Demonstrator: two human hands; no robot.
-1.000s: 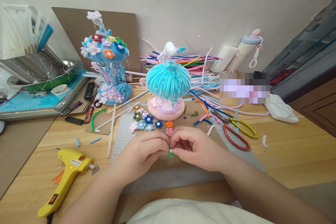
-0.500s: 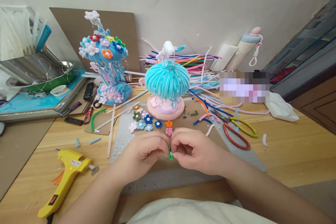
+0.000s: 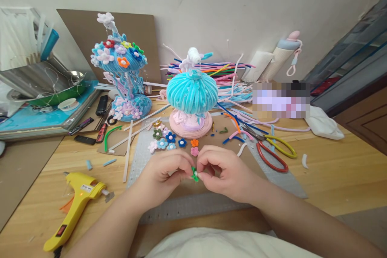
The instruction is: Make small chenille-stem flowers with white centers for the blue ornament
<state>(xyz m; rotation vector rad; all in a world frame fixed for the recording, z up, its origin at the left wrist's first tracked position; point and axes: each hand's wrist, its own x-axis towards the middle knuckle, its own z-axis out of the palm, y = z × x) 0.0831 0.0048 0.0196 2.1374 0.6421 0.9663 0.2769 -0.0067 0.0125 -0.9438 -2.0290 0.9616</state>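
Note:
Between my fingertips is a small green pipe-cleaner flower with a white centre. My left hand pinches it from the left. My right hand is closed with thumb and finger at its white centre. Just beyond my hands lie a pink flower and an orange flower. To their left is a group of blue, white and dark green flowers. Behind them stands a turquoise pipe-cleaner dome on a pink round base.
A yellow glue gun lies at the left. Scissors with red and yellow handles rest at the right. A second, flower-covered blue piece stands at the back left. Bundled pipe cleaners lie along the wall. Beneath my hands is a grey cutting mat.
The green flower has turned slightly between my fingers and shows more of its petals. Both hands stay in nearly the same place.

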